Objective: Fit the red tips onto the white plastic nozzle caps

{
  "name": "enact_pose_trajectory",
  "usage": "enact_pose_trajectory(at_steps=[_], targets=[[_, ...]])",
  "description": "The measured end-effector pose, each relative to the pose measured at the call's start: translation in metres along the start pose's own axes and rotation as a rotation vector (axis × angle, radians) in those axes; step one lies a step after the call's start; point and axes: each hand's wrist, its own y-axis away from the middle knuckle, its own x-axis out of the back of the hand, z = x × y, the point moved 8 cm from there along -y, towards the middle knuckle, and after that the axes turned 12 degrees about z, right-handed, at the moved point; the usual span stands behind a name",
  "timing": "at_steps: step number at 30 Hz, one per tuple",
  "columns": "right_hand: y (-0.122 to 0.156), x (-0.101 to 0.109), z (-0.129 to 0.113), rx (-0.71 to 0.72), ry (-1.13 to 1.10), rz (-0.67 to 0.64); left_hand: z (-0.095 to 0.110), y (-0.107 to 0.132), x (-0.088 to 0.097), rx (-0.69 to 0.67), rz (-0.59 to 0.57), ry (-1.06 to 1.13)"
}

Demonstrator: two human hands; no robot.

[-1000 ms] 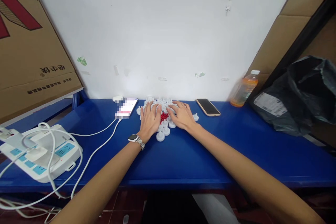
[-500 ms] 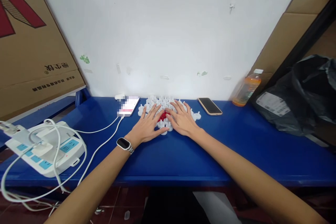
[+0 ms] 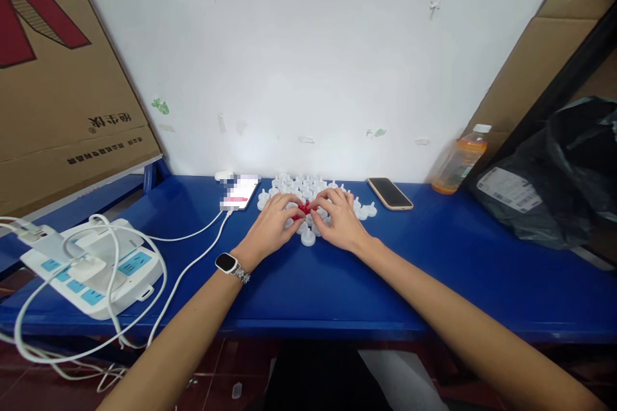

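Observation:
Small white plastic caps with upright stems (image 3: 308, 237) lie crowded together at the back middle of the blue table. Among them is a cluster of small red pieces (image 3: 305, 207), too small to make out singly. My left hand (image 3: 276, 221) has its fingers and thumb curled round the left side of the red cluster. From the right, my right hand (image 3: 339, 218) curls its fingers and thumb onto the same cluster. The fingertips of both hands nearly meet over it. My hands partly hide the white caps behind and beneath them.
A lit phone (image 3: 241, 192) on a white cable lies left of the caps, and a dark-screened phone (image 3: 390, 194) lies right. A power strip (image 3: 96, 270) with looped cables is at far left. An orange drink bottle (image 3: 460, 160) and a black bag (image 3: 554, 173) stand right.
Both hands were spread flat over the caps with fingers stretched out. Now their fingers have curled inward round the red pieces. One white cap in front shows more fully.

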Motion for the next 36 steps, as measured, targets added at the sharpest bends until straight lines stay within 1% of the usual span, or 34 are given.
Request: enact_pose_trajectory(at_steps=[3,7,10,14,18,23,25,27,29,31,33,36], targets=[[-0.004,-0.005,0.004,-0.016,-0.001,-0.026,-0.007,0.001,-0.001,0.063,-0.002,0.108],[-0.017,-0.018,0.009,0.022,0.029,-0.148,-0.013,0.002,0.008,0.128,-0.011,0.227],[-0.026,-0.030,0.010,0.035,0.116,-0.221,-0.016,0.002,0.015,0.229,0.024,0.313],[-0.034,-0.042,0.009,0.024,0.285,-0.247,-0.016,0.003,0.013,0.337,0.029,0.377],[-0.035,-0.047,0.007,0.010,0.384,-0.242,-0.014,0.002,0.014,0.358,0.099,0.351],[-0.036,-0.045,0.012,-0.033,0.340,-0.231,-0.008,0.000,0.014,0.330,0.132,0.293],[-0.038,-0.038,0.014,-0.062,0.274,-0.189,-0.006,-0.001,0.014,0.307,0.148,0.280],[-0.038,-0.028,0.017,-0.137,0.134,-0.128,-0.004,-0.001,0.013,0.296,0.151,0.279],[-0.035,-0.019,0.023,-0.264,-0.103,-0.076,-0.004,0.001,0.010,0.309,0.127,0.285],[-0.028,-0.015,0.028,-0.391,-0.366,-0.032,-0.003,0.002,0.006,0.338,0.082,0.307],[-0.021,-0.013,0.030,-0.471,-0.582,0.023,0.000,0.004,0.001,0.352,0.026,0.341],[-0.011,-0.016,0.030,-0.553,-0.801,0.087,0.005,0.003,-0.001,0.347,-0.031,0.372]])
